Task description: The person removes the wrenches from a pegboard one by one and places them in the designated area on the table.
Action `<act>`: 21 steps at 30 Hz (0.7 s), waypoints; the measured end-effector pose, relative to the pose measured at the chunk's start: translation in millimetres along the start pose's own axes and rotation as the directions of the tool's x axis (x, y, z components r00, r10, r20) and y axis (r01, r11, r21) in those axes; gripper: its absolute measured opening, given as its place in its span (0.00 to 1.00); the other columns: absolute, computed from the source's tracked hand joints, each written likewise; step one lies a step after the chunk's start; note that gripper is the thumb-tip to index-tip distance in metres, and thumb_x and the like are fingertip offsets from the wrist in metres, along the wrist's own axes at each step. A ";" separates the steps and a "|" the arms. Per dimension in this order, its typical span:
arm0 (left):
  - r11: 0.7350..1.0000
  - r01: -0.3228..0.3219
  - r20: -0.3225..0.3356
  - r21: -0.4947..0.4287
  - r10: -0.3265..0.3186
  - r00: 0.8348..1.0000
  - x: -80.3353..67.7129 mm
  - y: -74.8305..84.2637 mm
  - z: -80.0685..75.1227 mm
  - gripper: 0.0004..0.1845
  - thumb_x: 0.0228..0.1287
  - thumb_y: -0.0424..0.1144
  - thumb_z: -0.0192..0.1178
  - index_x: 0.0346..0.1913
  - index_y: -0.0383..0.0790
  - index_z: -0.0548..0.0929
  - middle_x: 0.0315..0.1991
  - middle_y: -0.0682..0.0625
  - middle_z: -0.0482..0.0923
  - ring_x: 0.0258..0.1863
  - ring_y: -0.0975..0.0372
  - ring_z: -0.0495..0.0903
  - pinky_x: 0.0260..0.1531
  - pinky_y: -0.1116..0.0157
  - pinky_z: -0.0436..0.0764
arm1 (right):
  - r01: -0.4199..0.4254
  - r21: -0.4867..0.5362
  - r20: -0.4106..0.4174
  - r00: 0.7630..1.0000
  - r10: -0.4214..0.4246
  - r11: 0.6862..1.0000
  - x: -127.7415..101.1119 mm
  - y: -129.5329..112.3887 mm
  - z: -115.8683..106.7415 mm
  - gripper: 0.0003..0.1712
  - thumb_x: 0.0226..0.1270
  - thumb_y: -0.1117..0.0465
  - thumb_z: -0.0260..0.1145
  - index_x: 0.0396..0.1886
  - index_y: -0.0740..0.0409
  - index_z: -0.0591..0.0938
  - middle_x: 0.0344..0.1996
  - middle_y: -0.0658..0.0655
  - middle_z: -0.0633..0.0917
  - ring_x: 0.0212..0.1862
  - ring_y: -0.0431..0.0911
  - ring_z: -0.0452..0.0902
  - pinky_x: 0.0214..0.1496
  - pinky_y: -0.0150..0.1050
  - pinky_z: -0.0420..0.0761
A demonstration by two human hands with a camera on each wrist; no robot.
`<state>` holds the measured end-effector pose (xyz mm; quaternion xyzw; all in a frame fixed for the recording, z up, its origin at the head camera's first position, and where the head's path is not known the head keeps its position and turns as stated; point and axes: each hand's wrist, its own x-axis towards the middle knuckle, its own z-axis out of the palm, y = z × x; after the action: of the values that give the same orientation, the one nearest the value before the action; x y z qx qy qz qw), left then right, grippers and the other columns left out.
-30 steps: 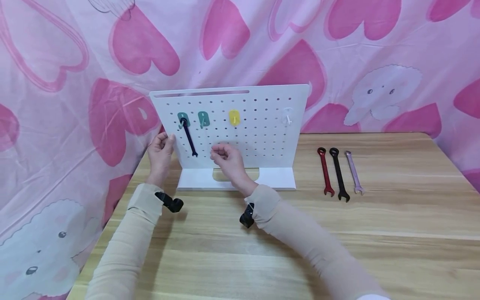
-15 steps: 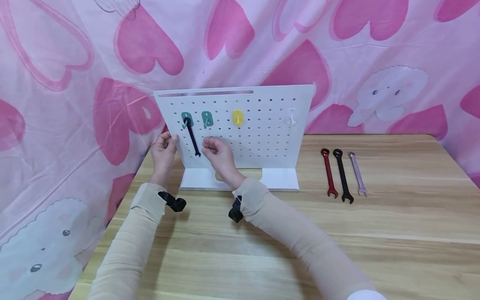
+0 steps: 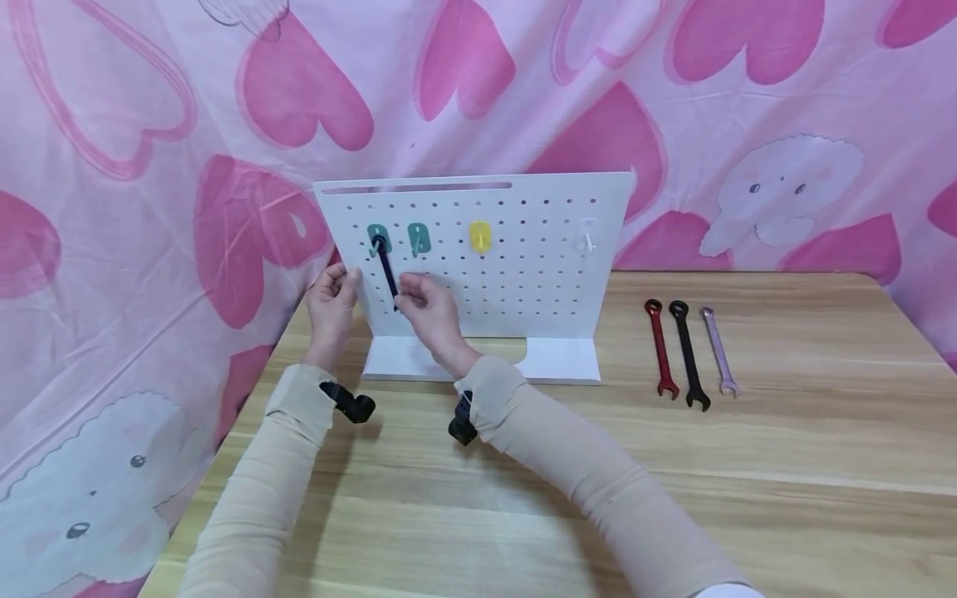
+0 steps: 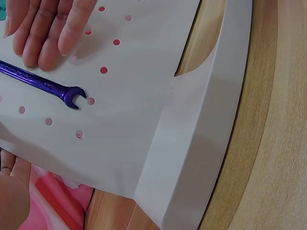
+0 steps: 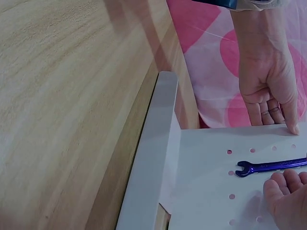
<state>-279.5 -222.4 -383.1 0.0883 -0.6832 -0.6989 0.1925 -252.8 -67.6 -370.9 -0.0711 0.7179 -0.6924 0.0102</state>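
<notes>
A white pegboard (image 3: 516,291) stands on the table, its left edge pinched between the thumb and fingers of my left hand (image 3: 331,311). From the leftmost green hook (image 3: 372,229) hangs a dark blue-purple combination wrench (image 3: 386,270), open end downward. My right hand (image 3: 434,314) is just right of the wrench's lower part, fingertips close beside the shaft and nothing in its grasp. In the left wrist view the fingers (image 4: 45,48) are extended next to the wrench (image 4: 41,84). The right wrist view shows the left thumb on the board's front face, fingers behind it.
Further hooks on the board are green (image 3: 419,238), yellow (image 3: 480,237) and clear (image 3: 587,236). Right of the board, a red wrench (image 3: 661,349), a black wrench (image 3: 689,353) and a lilac wrench (image 3: 719,352) lie on the wooden table (image 3: 807,432). A pink curtain (image 3: 463,141) hangs behind.
My right hand has moved left across the board to the side of the hanging wrench. The left hand keeps its hold on the board's edge. The head view has shifted slightly.
</notes>
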 end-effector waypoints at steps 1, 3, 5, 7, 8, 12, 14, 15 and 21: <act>1.000 0.000 -0.002 -0.002 0.000 1.000 0.0 0.1 0.1 0.04 0.64 0.42 0.60 0.40 0.50 0.78 0.32 0.59 0.76 0.34 0.67 0.70 0.38 0.73 0.73 | 0.001 -0.001 -0.003 1.000 -0.001 1.000 0.6 0.6 1.1 0.19 0.65 0.66 0.62 0.56 0.56 0.77 0.51 0.54 0.81 0.53 0.43 0.77 0.53 0.28 0.76; 1.000 -0.002 -0.006 -0.004 0.002 1.000 -0.3 0.4 0.3 0.03 0.64 0.42 0.60 0.39 0.51 0.78 0.32 0.59 0.76 0.35 0.67 0.71 0.39 0.73 0.74 | 0.000 -0.002 -0.007 1.000 0.000 1.000 1.4 1.6 3.3 0.18 0.65 0.66 0.62 0.56 0.56 0.77 0.51 0.54 0.81 0.52 0.42 0.77 0.53 0.28 0.76; 1.000 -0.003 -0.008 -0.005 0.003 1.000 -0.3 0.6 0.5 0.03 0.64 0.42 0.60 0.38 0.51 0.78 0.32 0.59 0.77 0.35 0.68 0.71 0.38 0.73 0.74 | -0.003 -0.003 -0.007 1.000 0.003 1.000 1.7 2.2 5.0 0.19 0.65 0.66 0.62 0.56 0.56 0.76 0.50 0.54 0.81 0.52 0.42 0.77 0.54 0.29 0.76; 1.000 -0.003 -0.010 -0.003 0.003 1.000 -0.3 0.8 0.4 0.03 0.64 0.41 0.61 0.38 0.52 0.78 0.32 0.60 0.77 0.35 0.68 0.71 0.39 0.74 0.74 | -0.010 -0.005 -0.009 1.000 0.010 1.000 2.0 3.0 6.4 0.18 0.66 0.65 0.62 0.56 0.55 0.76 0.50 0.53 0.81 0.52 0.42 0.77 0.54 0.29 0.76; 1.000 -0.003 -0.011 0.003 0.003 1.000 -0.5 1.0 0.4 0.03 0.64 0.41 0.60 0.38 0.52 0.78 0.32 0.60 0.77 0.34 0.68 0.71 0.38 0.74 0.74 | -0.015 -0.004 -0.011 1.000 0.015 1.000 2.1 3.2 7.0 0.18 0.66 0.65 0.62 0.56 0.55 0.76 0.50 0.53 0.81 0.52 0.41 0.77 0.54 0.30 0.76; 1.000 0.008 -0.008 0.025 -0.007 1.000 -1.1 1.3 -0.5 0.05 0.64 0.43 0.60 0.41 0.50 0.78 0.33 0.60 0.77 0.35 0.68 0.72 0.42 0.73 0.75 | -0.024 0.005 -0.020 0.999 0.024 1.000 2.3 3.3 9.4 0.18 0.65 0.65 0.63 0.54 0.55 0.77 0.48 0.52 0.81 0.50 0.41 0.77 0.52 0.29 0.76; 0.999 0.016 -0.005 0.031 -0.015 1.000 -1.4 1.6 -0.8 0.07 0.63 0.45 0.60 0.42 0.50 0.78 0.34 0.60 0.77 0.36 0.67 0.72 0.44 0.72 0.75 | -0.028 0.013 -0.021 0.999 0.028 1.000 2.1 3.0 10.4 0.18 0.65 0.65 0.63 0.54 0.55 0.77 0.47 0.53 0.81 0.49 0.41 0.76 0.52 0.29 0.76; 0.999 0.018 -0.004 0.034 -0.017 1.000 -1.6 1.8 -1.0 0.07 0.63 0.45 0.60 0.42 0.49 0.78 0.35 0.60 0.77 0.36 0.67 0.72 0.45 0.72 0.75 | -0.030 0.017 -0.020 0.999 0.030 0.999 2.0 2.8 10.8 0.18 0.64 0.65 0.63 0.54 0.55 0.77 0.47 0.53 0.81 0.48 0.41 0.76 0.52 0.29 0.76; 1.000 0.004 -0.008 0.015 -0.003 1.000 -0.9 1.4 -0.1 0.05 0.64 0.43 0.60 0.40 0.51 0.78 0.32 0.59 0.76 0.34 0.68 0.70 0.35 0.75 0.72 | -0.041 0.034 -0.020 0.999 0.042 0.999 2.5 2.4 13.2 0.17 0.64 0.65 0.63 0.53 0.54 0.77 0.45 0.51 0.81 0.46 0.40 0.76 0.51 0.30 0.77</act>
<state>-278.4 -222.1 -381.8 0.0938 -0.6876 -0.6936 0.1934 -253.9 -80.9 -373.6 -0.0490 0.7077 -0.7046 0.0183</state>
